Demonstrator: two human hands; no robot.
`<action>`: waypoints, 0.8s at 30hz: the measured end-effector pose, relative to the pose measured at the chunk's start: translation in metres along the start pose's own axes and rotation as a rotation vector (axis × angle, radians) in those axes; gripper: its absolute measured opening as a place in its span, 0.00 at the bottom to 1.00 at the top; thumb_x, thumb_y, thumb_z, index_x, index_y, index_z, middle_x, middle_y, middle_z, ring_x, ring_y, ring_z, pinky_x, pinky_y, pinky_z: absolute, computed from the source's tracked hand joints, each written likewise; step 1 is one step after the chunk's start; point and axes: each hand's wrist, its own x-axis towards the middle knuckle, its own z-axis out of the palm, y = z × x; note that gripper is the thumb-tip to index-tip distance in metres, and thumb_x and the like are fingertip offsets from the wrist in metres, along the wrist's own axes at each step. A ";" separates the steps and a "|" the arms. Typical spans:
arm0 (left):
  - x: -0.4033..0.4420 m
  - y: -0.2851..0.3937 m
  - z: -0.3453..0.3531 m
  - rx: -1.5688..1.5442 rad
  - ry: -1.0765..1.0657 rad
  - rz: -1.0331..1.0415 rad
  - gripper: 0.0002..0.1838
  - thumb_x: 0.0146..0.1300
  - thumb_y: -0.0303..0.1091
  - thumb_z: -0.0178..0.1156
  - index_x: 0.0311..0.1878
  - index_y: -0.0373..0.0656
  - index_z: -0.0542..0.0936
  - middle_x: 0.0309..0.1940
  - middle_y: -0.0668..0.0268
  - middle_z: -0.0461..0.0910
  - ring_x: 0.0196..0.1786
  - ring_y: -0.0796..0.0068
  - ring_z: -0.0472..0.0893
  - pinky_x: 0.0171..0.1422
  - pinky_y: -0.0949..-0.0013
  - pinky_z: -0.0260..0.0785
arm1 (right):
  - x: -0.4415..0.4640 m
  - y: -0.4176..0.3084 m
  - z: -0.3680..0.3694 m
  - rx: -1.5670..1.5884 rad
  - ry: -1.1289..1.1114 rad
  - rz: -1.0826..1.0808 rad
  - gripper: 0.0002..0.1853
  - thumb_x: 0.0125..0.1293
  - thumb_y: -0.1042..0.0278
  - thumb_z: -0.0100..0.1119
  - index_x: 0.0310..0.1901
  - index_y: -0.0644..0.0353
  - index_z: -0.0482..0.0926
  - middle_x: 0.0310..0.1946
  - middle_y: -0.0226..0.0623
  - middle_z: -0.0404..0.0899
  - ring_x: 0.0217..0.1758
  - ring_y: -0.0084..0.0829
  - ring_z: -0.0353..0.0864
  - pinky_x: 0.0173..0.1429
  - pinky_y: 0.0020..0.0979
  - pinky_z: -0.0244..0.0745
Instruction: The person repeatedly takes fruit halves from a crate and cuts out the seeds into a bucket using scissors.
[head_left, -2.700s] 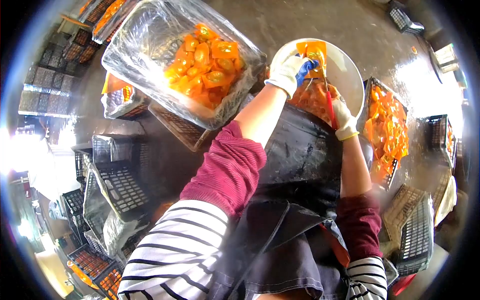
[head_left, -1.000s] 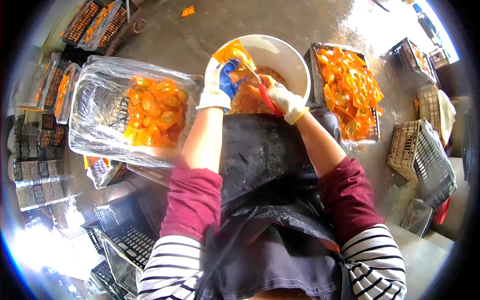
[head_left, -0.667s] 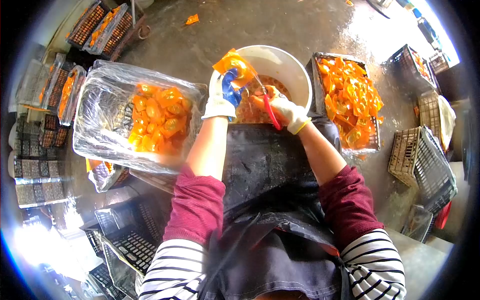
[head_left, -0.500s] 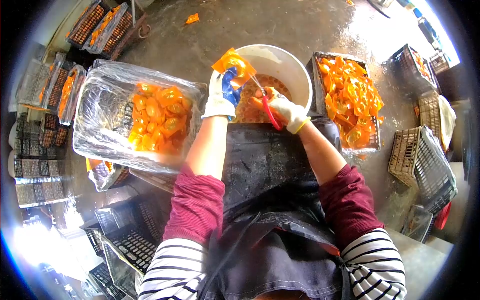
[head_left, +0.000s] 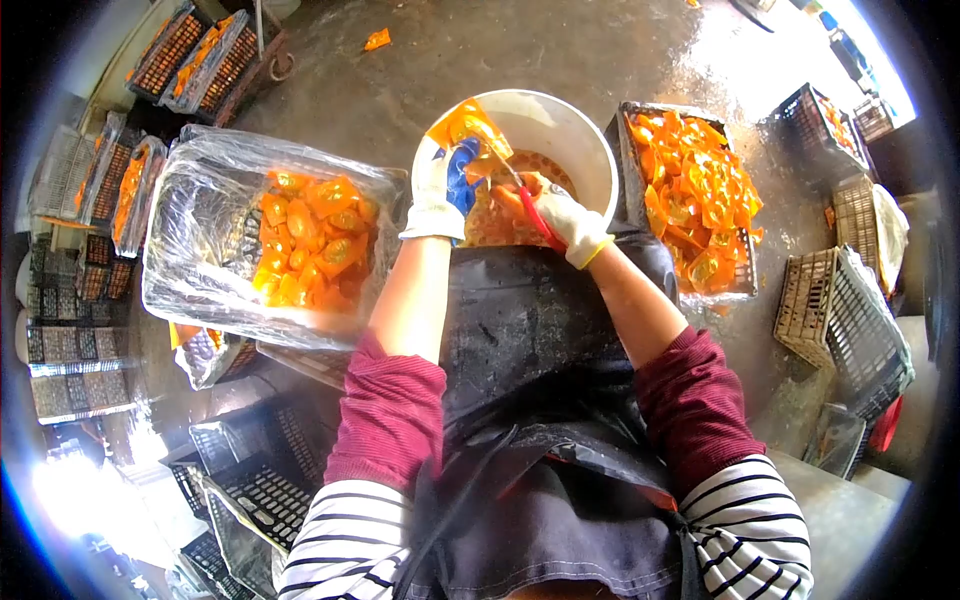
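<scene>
Left hand (head_left: 438,198) holds packet (head_left: 471,125), right hand (head_left: 566,217) scissors (head_left: 536,213)

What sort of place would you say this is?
Probably a food-processing workroom: stacked crates stand along the left, orange packets fill a crate at the right, and a white bucket stands before the person.

Bkgd, L & R sides
Blk crate (head_left: 268,495) lower L; beige crate (head_left: 803,298) R, up against grey crate (head_left: 866,325); flr (head_left: 390,95) w/ glare, upper R.

A single head-worn camera looks steeply down over both forearms into the white bucket (head_left: 590,160).
</scene>
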 end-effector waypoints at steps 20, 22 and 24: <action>0.015 -0.011 -0.010 -0.015 0.021 0.047 0.20 0.60 0.28 0.62 0.56 0.46 0.72 0.46 0.64 0.78 0.47 0.66 0.80 0.47 0.65 0.76 | -0.007 -0.011 0.002 -0.144 0.002 0.072 0.25 0.65 0.43 0.55 0.48 0.60 0.78 0.35 0.44 0.82 0.34 0.33 0.81 0.39 0.33 0.73; 0.018 -0.017 -0.010 0.046 -0.047 0.144 0.20 0.60 0.26 0.61 0.56 0.45 0.72 0.46 0.64 0.78 0.47 0.66 0.80 0.47 0.65 0.77 | -0.009 -0.017 0.000 -0.061 0.013 0.076 0.21 0.65 0.51 0.60 0.49 0.61 0.77 0.36 0.37 0.81 0.36 0.28 0.78 0.39 0.27 0.71; 0.020 -0.019 -0.013 0.087 -0.035 0.119 0.21 0.60 0.25 0.61 0.57 0.44 0.71 0.46 0.64 0.78 0.47 0.66 0.80 0.48 0.66 0.77 | -0.006 -0.008 -0.001 -0.006 0.016 0.031 0.21 0.65 0.51 0.60 0.49 0.62 0.77 0.37 0.38 0.81 0.39 0.29 0.77 0.41 0.28 0.71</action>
